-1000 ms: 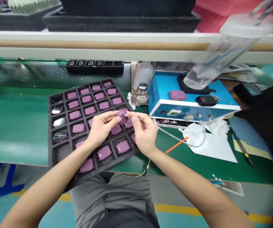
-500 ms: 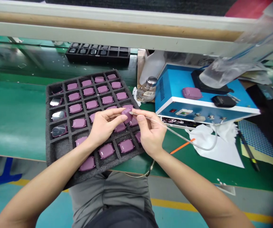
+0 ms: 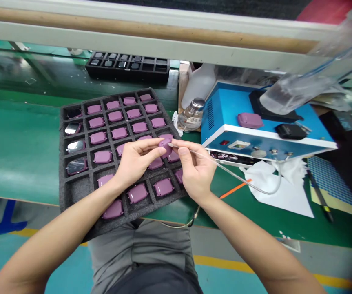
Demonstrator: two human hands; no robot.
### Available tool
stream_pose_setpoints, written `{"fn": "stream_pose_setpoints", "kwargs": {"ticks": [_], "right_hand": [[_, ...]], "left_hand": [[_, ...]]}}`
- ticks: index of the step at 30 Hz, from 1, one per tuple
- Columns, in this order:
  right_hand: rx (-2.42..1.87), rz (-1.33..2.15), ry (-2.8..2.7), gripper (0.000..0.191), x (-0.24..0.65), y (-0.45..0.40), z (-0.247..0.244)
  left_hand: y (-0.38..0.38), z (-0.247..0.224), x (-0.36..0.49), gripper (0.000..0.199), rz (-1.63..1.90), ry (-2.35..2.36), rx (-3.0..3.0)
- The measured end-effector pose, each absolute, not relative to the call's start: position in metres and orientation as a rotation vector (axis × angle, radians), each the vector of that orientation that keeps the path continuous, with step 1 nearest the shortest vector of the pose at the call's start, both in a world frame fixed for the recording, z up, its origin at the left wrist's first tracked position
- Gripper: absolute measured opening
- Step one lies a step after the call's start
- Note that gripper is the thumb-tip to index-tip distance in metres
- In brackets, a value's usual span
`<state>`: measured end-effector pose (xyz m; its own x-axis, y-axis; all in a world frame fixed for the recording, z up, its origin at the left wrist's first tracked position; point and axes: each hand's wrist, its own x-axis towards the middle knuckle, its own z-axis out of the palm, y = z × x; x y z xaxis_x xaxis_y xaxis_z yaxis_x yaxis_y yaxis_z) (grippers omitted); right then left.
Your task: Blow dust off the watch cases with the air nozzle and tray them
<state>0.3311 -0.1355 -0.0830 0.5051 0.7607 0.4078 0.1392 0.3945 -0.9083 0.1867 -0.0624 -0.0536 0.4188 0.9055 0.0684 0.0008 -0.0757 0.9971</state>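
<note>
My left hand (image 3: 134, 161) pinches a purple watch case (image 3: 165, 143) between thumb and fingers, above the foam tray. In my right hand (image 3: 197, 173), thumb and forefinger grip the end of a clear thin tube (image 3: 227, 170). Its small tip meets the side of the case, or comes very close; contact is hard to make out. Below both hands lies a black foam tray (image 3: 62, 171) with purple cases in most compartments. Several pieces with shiny dark screens (image 3: 76, 166) fill its left column. The tube curves right toward a blue machine (image 3: 215, 110).
Behind the tray stand a glass bottle with a metal cap (image 3: 191, 116) and a black tray (image 3: 127, 75). Another purple case (image 3: 250, 120) rests on the machine. White paper (image 3: 292, 200), an orange stick (image 3: 235, 189) and a black pen (image 3: 319, 196) lie at right. A shelf bar (image 3: 148, 38) crosses above.
Both hands keep the same hold on the watch case and the tube. The whole view has shifted very slightly; otherwise nothing has visibly moved.
</note>
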Motion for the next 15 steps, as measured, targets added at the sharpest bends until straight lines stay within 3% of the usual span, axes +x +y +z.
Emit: {"fn": "stream_pose_setpoints", "kwargs": {"ticks": [15], "right_hand": [[-1.076, 0.435, -1.021, 0.018, 0.332, -0.125, -0.078]], "left_hand": [[-0.057, -0.051, 0.187, 0.040, 0.956, 0.952, 1.541]]}}
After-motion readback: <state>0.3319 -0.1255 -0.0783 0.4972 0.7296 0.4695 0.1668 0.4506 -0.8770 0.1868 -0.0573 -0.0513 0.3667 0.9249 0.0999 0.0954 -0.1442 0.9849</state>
